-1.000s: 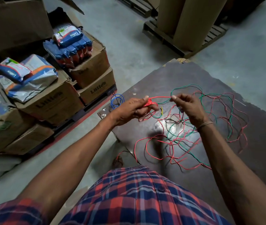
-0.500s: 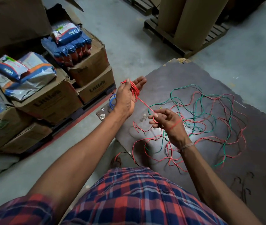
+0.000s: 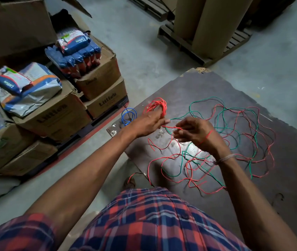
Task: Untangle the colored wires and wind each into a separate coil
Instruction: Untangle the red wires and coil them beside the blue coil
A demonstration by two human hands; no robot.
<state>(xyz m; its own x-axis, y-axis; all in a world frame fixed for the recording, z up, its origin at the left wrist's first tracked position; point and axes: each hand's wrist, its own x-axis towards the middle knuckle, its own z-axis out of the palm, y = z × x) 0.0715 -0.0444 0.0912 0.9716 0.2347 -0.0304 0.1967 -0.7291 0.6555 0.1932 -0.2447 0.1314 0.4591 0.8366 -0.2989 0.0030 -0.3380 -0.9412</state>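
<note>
Loose red wire (image 3: 171, 156) and green wire (image 3: 238, 113) lie tangled on a dark board (image 3: 288, 178). Several turns of the red wire form a small red coil (image 3: 155, 105) wound around the fingers of my left hand (image 3: 148, 124). My right hand (image 3: 196, 133) pinches the red strand just right of the left hand, and the strand crosses the back of that hand. A finished blue coil (image 3: 128, 115) lies on the board's left corner, beside my left hand.
Stacked cardboard boxes (image 3: 53, 115) with packets on top stand on a pallet at the left. A wooden pallet (image 3: 198, 46) with tall cardboard rolls is at the back. Grey concrete floor surrounds the board. My plaid shirt fills the bottom of the view.
My left hand has tipped forward and lowered, with more red turns on its fingers. My right hand has risen from the tangle toward the left hand, carrying the red strand.
</note>
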